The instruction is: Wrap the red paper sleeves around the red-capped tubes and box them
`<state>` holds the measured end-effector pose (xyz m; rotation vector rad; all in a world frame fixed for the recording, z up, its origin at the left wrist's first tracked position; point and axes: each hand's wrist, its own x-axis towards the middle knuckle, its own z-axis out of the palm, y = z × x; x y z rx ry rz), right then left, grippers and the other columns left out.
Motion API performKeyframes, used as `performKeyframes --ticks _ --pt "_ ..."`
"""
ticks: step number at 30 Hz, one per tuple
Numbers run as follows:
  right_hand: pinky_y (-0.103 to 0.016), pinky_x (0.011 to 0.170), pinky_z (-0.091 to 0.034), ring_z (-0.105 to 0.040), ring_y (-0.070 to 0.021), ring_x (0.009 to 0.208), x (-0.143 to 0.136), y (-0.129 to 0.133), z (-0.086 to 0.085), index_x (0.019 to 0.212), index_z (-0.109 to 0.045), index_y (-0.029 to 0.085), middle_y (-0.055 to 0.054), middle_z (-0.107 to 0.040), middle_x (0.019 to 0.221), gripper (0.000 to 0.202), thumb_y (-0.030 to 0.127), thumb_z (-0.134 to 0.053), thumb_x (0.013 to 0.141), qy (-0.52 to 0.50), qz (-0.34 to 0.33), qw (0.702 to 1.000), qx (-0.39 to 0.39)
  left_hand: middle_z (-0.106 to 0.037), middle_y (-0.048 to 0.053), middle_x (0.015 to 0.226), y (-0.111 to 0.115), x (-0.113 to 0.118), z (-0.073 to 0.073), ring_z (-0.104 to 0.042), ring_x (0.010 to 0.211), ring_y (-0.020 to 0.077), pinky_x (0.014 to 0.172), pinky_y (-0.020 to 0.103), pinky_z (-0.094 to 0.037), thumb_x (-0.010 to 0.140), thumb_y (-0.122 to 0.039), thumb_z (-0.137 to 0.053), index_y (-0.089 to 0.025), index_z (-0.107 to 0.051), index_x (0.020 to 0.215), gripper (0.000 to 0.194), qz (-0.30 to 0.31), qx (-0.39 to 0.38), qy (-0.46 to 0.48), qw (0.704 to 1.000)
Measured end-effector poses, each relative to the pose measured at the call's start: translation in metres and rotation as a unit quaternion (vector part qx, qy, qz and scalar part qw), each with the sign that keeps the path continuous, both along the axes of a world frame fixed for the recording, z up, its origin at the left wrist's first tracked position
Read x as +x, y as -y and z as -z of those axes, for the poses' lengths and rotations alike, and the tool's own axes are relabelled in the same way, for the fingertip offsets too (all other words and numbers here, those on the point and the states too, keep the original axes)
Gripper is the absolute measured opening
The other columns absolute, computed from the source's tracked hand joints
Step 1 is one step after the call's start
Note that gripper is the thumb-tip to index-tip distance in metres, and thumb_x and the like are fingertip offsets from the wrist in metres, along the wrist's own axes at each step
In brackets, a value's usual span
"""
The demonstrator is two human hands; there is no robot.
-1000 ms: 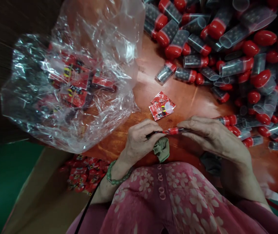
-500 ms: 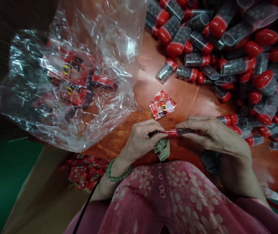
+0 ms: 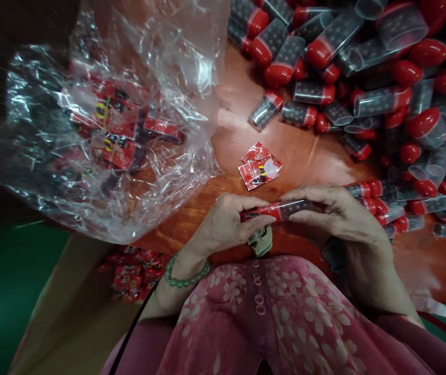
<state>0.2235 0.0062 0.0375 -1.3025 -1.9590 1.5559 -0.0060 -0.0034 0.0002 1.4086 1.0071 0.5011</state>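
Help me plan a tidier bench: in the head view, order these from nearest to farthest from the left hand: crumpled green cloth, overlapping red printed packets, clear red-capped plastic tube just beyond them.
From the left hand:
1. Crumpled green cloth, beside the thumb, body side.
2. Overlapping red printed packets, just ahead, slightly right.
3. Clear red-capped plastic tube, farthest ahead.

Glossy crinkled plastic bag (image 3: 176,172); smooth, shiny reddish-brown tabletop (image 3: 242,112).

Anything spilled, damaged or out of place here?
No spill or damage shows. One oddity: a crumpled green cloth bunched beside the left hand, unlike the red packets and red-ended tubes around it.
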Motion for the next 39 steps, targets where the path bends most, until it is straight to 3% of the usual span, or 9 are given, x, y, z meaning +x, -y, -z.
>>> performKeyframes --ticks 5,11,17,21,28,31,34,36,39 --pt "-0.026 0.078 -0.054 -0.071 -0.0163 0.083 -0.002 0.009 0.003 0.11 -0.071 0.019 -0.004 -0.076 0.096 0.022 0.027 -0.064 0.091 0.017 0.014 0.999 0.031 -0.063 -0.001 0.059 -0.007 0.0 0.0 -0.045 0.051 0.0071 0.047 0.018 -0.034 0.084 -0.038 -0.063 -0.013 -0.077 0.085 0.029 0.037 -0.089 -0.007 0.995" --pt "-0.026 0.076 -0.054 -0.07 -0.0163 0.084 -0.001 0.013 0.016 0.112 -0.069 0.018 -0.004 -0.076 0.099 0.024 0.029 -0.063 0.092 0.012 0.03 0.999 0.001 -0.046 -0.004 0.049 -0.011 0.0 -0.004 -0.036 0.045 0.0056 0.043 0.018 -0.025 0.088 -0.045 -0.057 -0.012 -0.069 0.068 0.04 0.059 -0.09 -0.029 0.994" --pt "-0.028 0.084 -0.053 -0.071 -0.0174 0.091 -0.002 0.007 0.013 0.115 -0.07 0.02 -0.005 -0.076 0.104 0.025 0.029 -0.062 0.093 0.016 0.016 0.999 0.042 -0.068 0.001 0.069 -0.017 -0.005 -0.003 -0.057 0.058 0.0117 0.056 0.022 -0.043 0.076 -0.043 -0.074 -0.015 -0.075 0.095 0.034 0.047 -0.039 -0.024 0.998" --pt "-0.029 0.086 -0.053 -0.07 -0.0172 0.091 -0.007 0.005 0.008 0.113 -0.071 0.021 -0.005 -0.076 0.103 0.022 0.03 -0.061 0.095 0.015 -0.006 0.996 0.085 -0.073 0.003 0.075 -0.019 -0.006 -0.003 -0.061 0.062 0.0131 0.061 0.023 -0.045 0.078 -0.038 -0.073 -0.016 -0.076 0.091 0.026 0.036 0.04 -0.049 0.997" --pt "-0.025 0.072 -0.052 -0.067 -0.0149 0.078 -0.005 0.001 0.015 0.107 -0.07 0.018 -0.002 -0.074 0.091 0.023 0.031 -0.067 0.089 -0.033 0.03 0.996 -0.076 -0.048 -0.004 0.048 -0.023 0.001 -0.007 -0.036 0.044 0.0064 0.043 0.02 -0.024 0.088 -0.041 -0.059 -0.013 -0.071 0.068 0.036 0.093 -0.042 -0.045 0.994" --pt "-0.022 0.065 -0.05 -0.063 -0.0116 0.072 -0.005 0.0 0.015 0.104 -0.071 0.018 -0.001 -0.072 0.087 0.023 0.031 -0.071 0.085 -0.081 0.09 0.986 -0.119 -0.061 -0.001 0.058 -0.025 -0.003 -0.007 -0.047 0.049 0.0082 0.047 0.02 -0.034 0.084 -0.048 -0.065 -0.014 -0.075 0.083 0.035 0.038 -0.076 -0.01 0.996" --pt "-0.019 0.054 -0.046 -0.056 -0.0078 0.059 -0.011 0.003 0.018 0.107 -0.069 0.017 0.0 -0.071 0.084 0.032 0.037 -0.074 0.082 -0.151 0.19 0.956 -0.162 -0.075 0.007 0.095 -0.022 -0.008 -0.003 -0.068 0.08 0.0169 0.071 0.026 -0.053 0.073 -0.056 -0.076 -0.015 -0.073 0.105 0.053 -0.114 -0.107 0.104 0.982" --pt "-0.019 0.049 -0.043 -0.051 -0.0067 0.053 -0.016 0.006 0.024 0.109 -0.068 0.018 0.0 -0.07 0.081 0.038 0.042 -0.075 0.081 -0.182 0.237 0.937 -0.182 -0.074 0.01 0.106 -0.016 -0.006 0.002 -0.069 0.096 0.021 0.085 0.031 -0.055 0.066 -0.06 -0.08 -0.017 -0.072 0.106 0.059 -0.195 -0.13 0.193 0.953" --pt "-0.019 0.049 -0.04 -0.051 -0.0069 0.053 -0.026 0.009 0.032 0.111 -0.067 0.019 0.0 -0.07 0.078 0.038 0.044 -0.073 0.083 -0.203 0.26 0.925 -0.19 -0.075 0.008 0.094 -0.005 0.007 0.007 -0.07 0.091 0.0208 0.086 0.035 -0.057 0.068 -0.054 -0.082 -0.017 -0.071 0.088 0.043 -0.233 -0.18 0.25 0.922"
